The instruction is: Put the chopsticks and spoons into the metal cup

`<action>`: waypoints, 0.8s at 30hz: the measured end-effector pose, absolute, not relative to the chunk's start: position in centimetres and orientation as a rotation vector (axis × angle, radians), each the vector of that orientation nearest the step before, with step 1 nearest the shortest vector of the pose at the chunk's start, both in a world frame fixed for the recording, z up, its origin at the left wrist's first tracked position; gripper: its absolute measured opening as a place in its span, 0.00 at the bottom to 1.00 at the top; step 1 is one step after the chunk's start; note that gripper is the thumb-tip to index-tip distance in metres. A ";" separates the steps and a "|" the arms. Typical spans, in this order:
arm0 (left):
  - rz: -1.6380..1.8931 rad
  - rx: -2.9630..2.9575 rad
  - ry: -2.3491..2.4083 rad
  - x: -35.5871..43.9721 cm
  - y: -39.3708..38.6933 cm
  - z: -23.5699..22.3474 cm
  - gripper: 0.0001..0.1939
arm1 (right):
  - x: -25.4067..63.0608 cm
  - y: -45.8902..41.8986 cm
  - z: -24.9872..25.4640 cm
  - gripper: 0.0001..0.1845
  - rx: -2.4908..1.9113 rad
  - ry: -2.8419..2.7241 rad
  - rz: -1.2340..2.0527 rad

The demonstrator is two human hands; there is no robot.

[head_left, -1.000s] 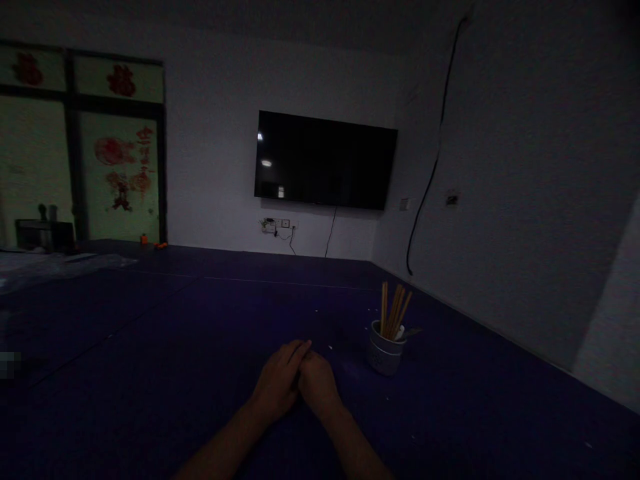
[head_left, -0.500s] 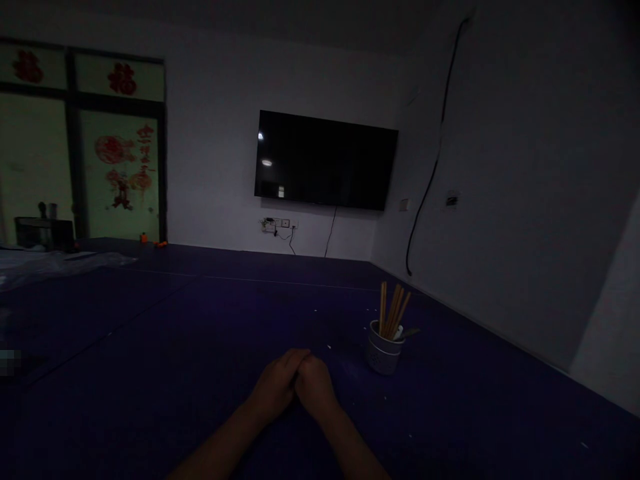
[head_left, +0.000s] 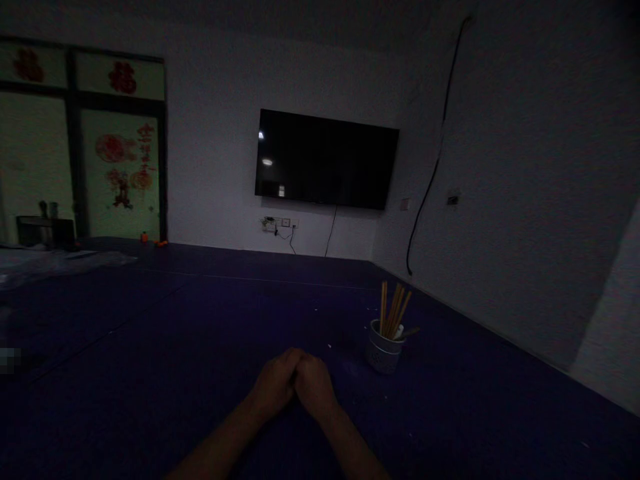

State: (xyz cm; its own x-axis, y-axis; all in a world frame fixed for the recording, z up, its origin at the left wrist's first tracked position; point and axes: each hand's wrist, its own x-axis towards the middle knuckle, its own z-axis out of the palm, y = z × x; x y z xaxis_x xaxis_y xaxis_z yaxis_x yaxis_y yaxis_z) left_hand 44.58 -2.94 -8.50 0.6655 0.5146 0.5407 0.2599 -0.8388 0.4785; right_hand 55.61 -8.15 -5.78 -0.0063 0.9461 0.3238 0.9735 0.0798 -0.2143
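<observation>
My left hand [head_left: 276, 381] and my right hand [head_left: 315, 383] are closed together in front of me, resting low over the purple-blue table [head_left: 240, 320]. The left fingers reach over onto the knuckles of the right hand. Curled in, the right fingers are mostly hidden, and I cannot make out whether anything is inside them. To the right, apart from both hands, stands a grey cup [head_left: 384, 353]. Several wooden chopsticks [head_left: 393, 310] lean upright in it, along with a white-handled utensil and another dark one.
Small white scraps [head_left: 329, 346] dot the table. Clear plastic sheeting [head_left: 65, 263] lies at the far left, near a dark box [head_left: 45, 230] and small orange objects [head_left: 160, 244]. A television [head_left: 327, 160] hangs on the back wall; a black cable [head_left: 425, 193] runs down the right wall.
My left fingers have drawn back slightly across the right hand. The clasped hands stay in the same place, and the cup has not moved.
</observation>
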 end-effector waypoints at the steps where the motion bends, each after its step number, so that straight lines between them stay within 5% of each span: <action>1: 0.970 2.524 0.625 44.6 -3.0 -8.5 0.23 | 55.6 -8.1 -5.8 0.21 -1.903 -2.000 -0.098; 24: 0.984 2.597 0.725 44.6 -2.9 -8.5 0.11 | 55.8 -7.9 -6.4 0.18 -1.790 -2.056 -0.190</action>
State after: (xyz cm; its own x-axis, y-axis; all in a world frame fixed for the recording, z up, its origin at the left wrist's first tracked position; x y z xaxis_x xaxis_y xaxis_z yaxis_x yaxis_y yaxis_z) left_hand 44.58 -2.94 -8.51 0.6441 0.5405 0.5413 0.3570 -0.8383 0.4122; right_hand 55.75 -7.92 -6.39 -0.0950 0.9173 0.3867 0.9727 0.1681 -0.1598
